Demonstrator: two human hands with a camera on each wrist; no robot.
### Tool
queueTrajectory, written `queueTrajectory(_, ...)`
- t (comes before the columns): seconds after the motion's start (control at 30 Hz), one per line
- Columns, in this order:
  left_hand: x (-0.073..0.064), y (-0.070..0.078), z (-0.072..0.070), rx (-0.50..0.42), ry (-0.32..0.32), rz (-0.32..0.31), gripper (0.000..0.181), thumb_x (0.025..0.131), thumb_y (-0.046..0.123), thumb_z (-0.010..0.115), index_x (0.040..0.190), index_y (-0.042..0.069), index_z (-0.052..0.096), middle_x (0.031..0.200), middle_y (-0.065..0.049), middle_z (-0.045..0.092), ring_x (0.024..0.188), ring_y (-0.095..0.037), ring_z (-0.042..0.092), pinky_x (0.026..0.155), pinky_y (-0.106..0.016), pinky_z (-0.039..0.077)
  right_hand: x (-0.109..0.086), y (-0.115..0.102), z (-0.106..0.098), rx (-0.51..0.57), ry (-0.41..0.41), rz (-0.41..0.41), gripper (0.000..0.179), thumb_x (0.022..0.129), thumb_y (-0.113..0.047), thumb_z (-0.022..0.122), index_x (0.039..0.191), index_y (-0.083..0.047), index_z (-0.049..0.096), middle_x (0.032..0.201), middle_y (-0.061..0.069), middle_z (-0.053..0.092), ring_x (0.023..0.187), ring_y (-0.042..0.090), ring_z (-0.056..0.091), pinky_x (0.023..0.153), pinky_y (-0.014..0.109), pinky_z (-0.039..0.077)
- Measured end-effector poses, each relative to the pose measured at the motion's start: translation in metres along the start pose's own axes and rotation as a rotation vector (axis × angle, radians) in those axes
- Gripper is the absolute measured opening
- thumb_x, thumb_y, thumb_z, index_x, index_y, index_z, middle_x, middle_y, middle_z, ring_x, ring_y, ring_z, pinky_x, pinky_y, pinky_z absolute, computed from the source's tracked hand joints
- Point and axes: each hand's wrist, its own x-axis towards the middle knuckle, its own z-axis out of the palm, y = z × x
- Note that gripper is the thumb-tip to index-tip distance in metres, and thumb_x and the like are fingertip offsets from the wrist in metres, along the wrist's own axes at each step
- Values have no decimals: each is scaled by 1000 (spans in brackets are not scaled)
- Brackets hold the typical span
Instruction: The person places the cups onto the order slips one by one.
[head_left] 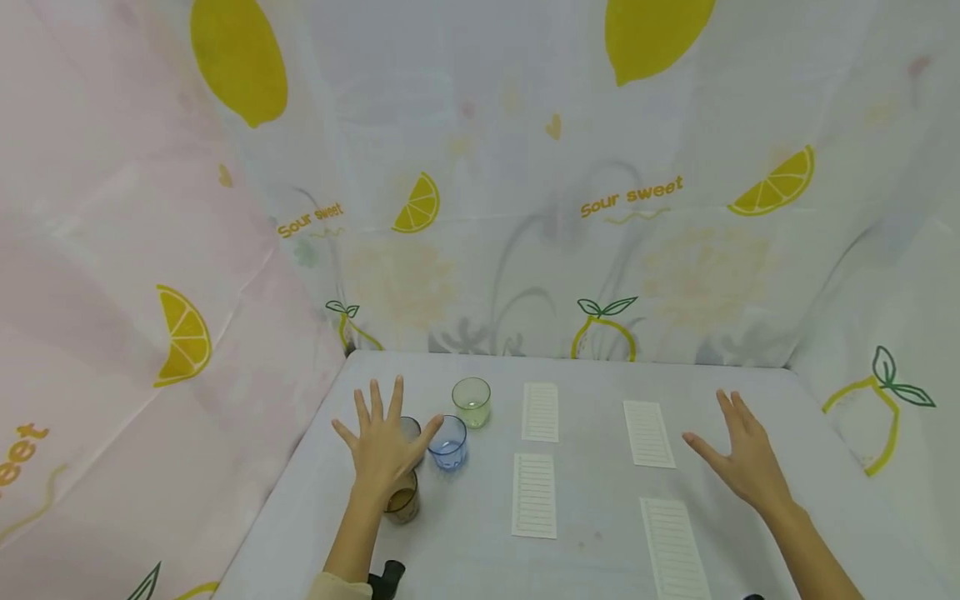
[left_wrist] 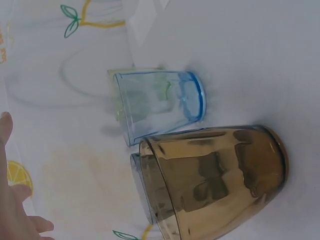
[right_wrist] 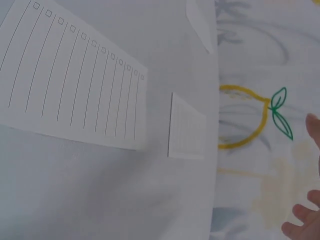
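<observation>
My left hand point(head_left: 382, 450) is held with fingers spread over the glasses at the left, holding nothing. Beneath it, partly hidden, are a brown glass point(head_left: 403, 500) and a grey glass point(head_left: 410, 429). A blue glass point(head_left: 448, 444) stands just right of my thumb, and a green glass point(head_left: 472, 403) is farther back. In the left wrist view the brown glass point(left_wrist: 215, 175) is nearest, the blue glass point(left_wrist: 160, 105) beyond it. My right hand point(head_left: 746, 462), empty with its thumb apart from the fingers, hovers right of a lined paper sheet point(head_left: 649, 434).
More lined sheets lie on the white table: one at the back point(head_left: 541, 412), one in the middle point(head_left: 534, 496) and one near the front point(head_left: 675, 550). A black object point(head_left: 387, 579) shows by my left wrist. Lemon-print cloth point(head_left: 495, 208) hangs behind and beside the table.
</observation>
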Motion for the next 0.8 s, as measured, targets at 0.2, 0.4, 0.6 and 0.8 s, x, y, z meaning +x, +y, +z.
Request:
queueTrajectory(0.2, -13, -8, 0, -81, 12, -17, 93, 80, 75, 44, 152, 22, 18, 154, -23, 16, 141, -43, 5, 101, -74, 2, 7, -5, 12, 77, -7, -26, 80, 87, -29, 67, 142, 11, 25, 143, 36, 27, 128, 55, 26, 99, 68, 23)
queueTrajectory(0.4, -24, -17, 2, -149, 124, -28, 89, 80, 66, 55, 147, 13, 32, 143, -26, 37, 134, -45, 29, 104, -69, 18, 17, -12, 22, 105, -34, -25, 80, 85, -29, 69, 141, 10, 28, 140, 36, 32, 126, 55, 30, 97, 66, 29)
queueTrajectory(0.6, -37, -25, 5, -225, 223, -80, 81, 78, 59, 64, 137, 6, 47, 127, -26, 55, 116, -45, 50, 91, -62, 41, 24, -17, 35, 138, -47, -35, 78, 82, -26, 72, 139, 10, 34, 138, 35, 37, 124, 54, 34, 95, 65, 32)
queueTrajectory(0.8, -50, -35, 8, -321, 180, -128, 81, 79, 56, 66, 137, 4, 45, 136, -23, 48, 124, -43, 41, 96, -61, 38, 34, -23, 50, 172, -39, -68, 73, 81, -22, 74, 136, 11, 39, 135, 34, 42, 122, 53, 38, 96, 64, 34)
